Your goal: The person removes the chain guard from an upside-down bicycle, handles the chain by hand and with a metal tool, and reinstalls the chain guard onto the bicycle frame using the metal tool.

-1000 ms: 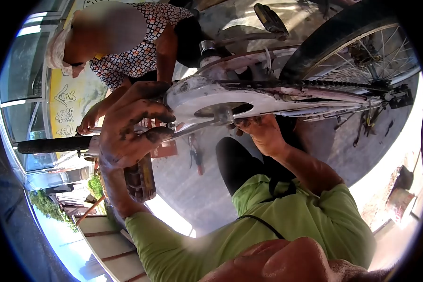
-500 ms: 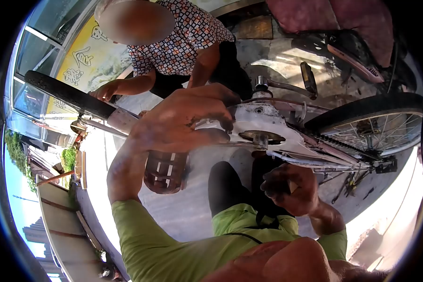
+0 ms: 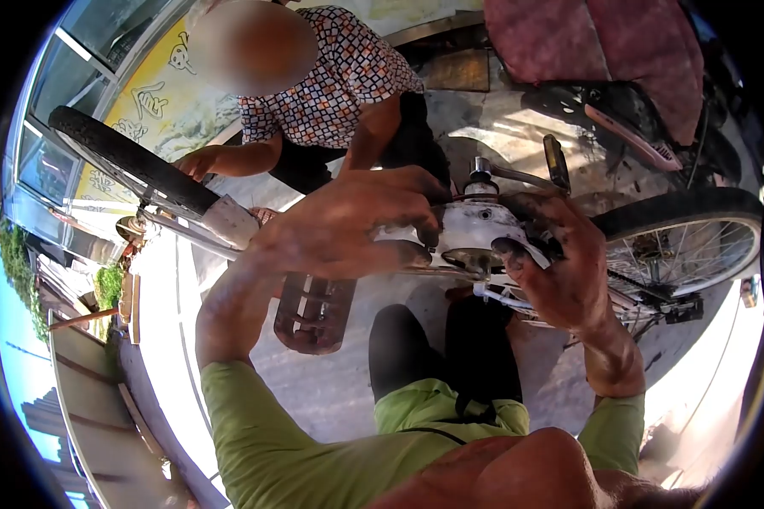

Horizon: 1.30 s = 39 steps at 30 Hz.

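A white bicycle frame (image 3: 467, 227) lies across the view with its bottom bracket facing up between my hands. My left hand (image 3: 348, 222) is closed round the frame just left of the bottom bracket. My right hand (image 3: 564, 263) is on the frame to the right of it, thumb and fingers curled over its two sides. Blackened marks cover the fingers of both hands. A near pedal (image 3: 314, 312) hangs below my left wrist, and a crank arm (image 3: 522, 176) leads to the far pedal (image 3: 556, 161). My right palm partly hides the chain area.
The bicycle's rear wheel (image 3: 688, 237) is at right, its front wheel (image 3: 136, 161) at upper left. Another person in a patterned shirt (image 3: 348, 59) crouches opposite, a hand (image 3: 199, 161) near the front wheel. Another vehicle with a reddish cover (image 3: 603, 51) stands at upper right.
My right hand has moved up from beside my knee onto the frame, right of the bottom bracket. My left hand keeps its hold. The view has shifted slightly.
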Each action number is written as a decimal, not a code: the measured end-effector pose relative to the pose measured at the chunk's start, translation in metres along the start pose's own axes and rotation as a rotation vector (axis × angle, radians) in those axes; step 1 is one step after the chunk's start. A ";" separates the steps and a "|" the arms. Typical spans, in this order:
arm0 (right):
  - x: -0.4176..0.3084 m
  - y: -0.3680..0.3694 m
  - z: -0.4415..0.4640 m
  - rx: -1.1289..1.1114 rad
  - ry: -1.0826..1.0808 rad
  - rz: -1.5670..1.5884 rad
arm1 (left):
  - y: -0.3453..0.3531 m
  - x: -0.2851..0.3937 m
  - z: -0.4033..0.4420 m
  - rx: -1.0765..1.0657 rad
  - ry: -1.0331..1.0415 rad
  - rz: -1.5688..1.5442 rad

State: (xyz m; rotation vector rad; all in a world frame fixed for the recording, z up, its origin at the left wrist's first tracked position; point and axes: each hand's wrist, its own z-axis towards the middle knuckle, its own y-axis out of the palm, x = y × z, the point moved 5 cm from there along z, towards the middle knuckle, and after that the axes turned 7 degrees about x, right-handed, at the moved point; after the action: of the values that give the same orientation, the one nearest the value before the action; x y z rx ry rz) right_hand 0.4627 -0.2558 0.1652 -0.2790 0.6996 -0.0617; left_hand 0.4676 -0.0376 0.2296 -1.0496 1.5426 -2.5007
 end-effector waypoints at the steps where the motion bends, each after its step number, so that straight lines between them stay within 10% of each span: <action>1: 0.000 0.001 -0.001 -0.012 0.026 0.022 | 0.000 0.000 0.000 0.003 0.006 0.006; 39: 0.002 -0.005 -0.006 -0.041 -0.077 0.069 | -0.002 0.044 0.065 -0.080 0.068 0.570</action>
State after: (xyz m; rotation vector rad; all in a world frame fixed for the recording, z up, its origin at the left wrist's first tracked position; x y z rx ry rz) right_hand 0.4602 -0.2621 0.1608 -0.2950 0.6339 0.0294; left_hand 0.4704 -0.1032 0.2727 -0.4375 1.6725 -2.1092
